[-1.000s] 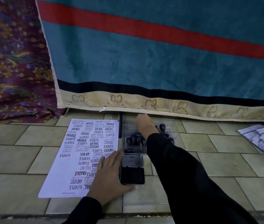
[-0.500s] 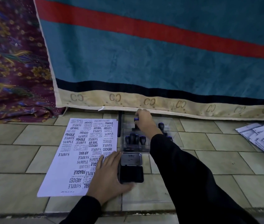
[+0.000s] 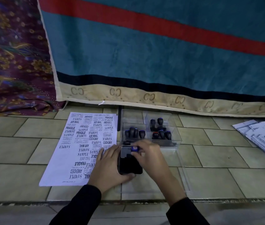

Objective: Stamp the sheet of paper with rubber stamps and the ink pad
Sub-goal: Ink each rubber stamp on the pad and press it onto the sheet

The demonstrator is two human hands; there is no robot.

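Head view, centre of the frame. A rubber stamp (image 3: 135, 148) with a blue cap is pinched between the curled fingers (image 3: 142, 154) of the right hand (image 3: 151, 157) and is held at the far end of the open ink pad (image 3: 129, 166), over its raised lid; whether the stamp face touches the pad cannot be told. The left hand (image 3: 108, 168) is laid flat with straight fingers across the right margin of the sheet of paper (image 3: 79, 150) and against the left side of the ink pad. Its thumb is set along the pad's near edge, and nothing is gripped. This hold is judged to steady both pad and sheet on the tiled floor (image 3: 14, 151) during inking.

The sheet lies left of centre, just beside the pad, and is crowded with prints; blank room is left mainly along its lower-left part. The clear box (image 3: 146, 132) of spare stamps stands just beyond the pad, within short reach. Movement is bounded above by the hem of the teal blanket (image 3: 144, 54) and at the right edge by a stack of papers (image 3: 261, 137), well apart. Open floor is seen at lower left and lower right.
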